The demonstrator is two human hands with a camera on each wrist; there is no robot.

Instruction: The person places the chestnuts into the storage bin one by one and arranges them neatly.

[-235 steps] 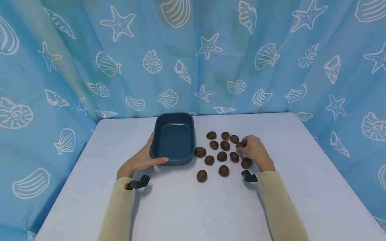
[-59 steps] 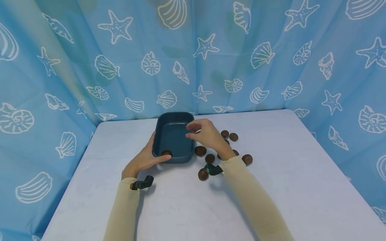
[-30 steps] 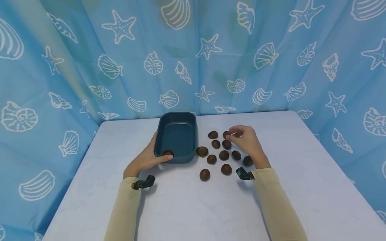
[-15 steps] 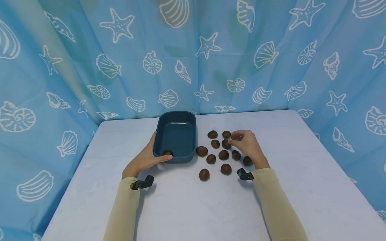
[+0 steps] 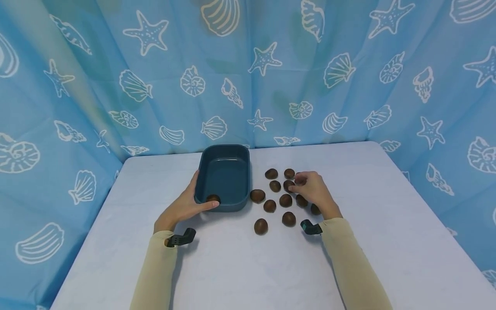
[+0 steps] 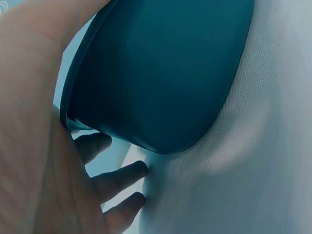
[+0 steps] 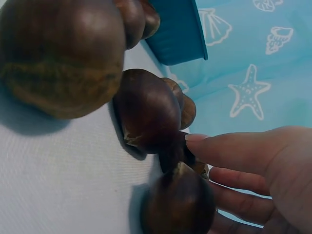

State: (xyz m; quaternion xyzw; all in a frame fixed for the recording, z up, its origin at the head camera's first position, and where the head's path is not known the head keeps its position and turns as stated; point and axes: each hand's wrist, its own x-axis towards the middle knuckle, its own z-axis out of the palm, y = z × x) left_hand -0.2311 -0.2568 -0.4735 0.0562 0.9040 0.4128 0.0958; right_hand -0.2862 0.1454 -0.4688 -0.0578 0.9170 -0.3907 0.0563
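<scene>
At the left of the table, my left hand (image 5: 182,209) holds the near-left corner of a deep teal dish (image 5: 222,207), thumb over the near rim and fingers along the left side. In the left wrist view the fingers (image 6: 122,180) spread beside the dish wall. One chestnut (image 5: 213,198) lies in the dish by the thumb. My right hand (image 5: 314,189) is over the right of the loose chestnuts, thumb tip right at a brown chestnut (image 5: 288,185). The right wrist view shows its thumb (image 7: 234,148) overlapping a dark chestnut, with the other fingers loosely bent behind.
Several chestnuts lie scattered right of the dish, among them a near one (image 5: 261,226), one beside the dish wall (image 5: 257,196) and a far one (image 5: 271,173). The white-covered table (image 5: 240,267) meets a blue shell-print curtain (image 5: 155,107) at the back.
The dish has gained a chestnut since the oldest frame. My right hand was over the dish, then came back right to the chestnuts and shifted slightly nearer. My left hand stays on the dish.
</scene>
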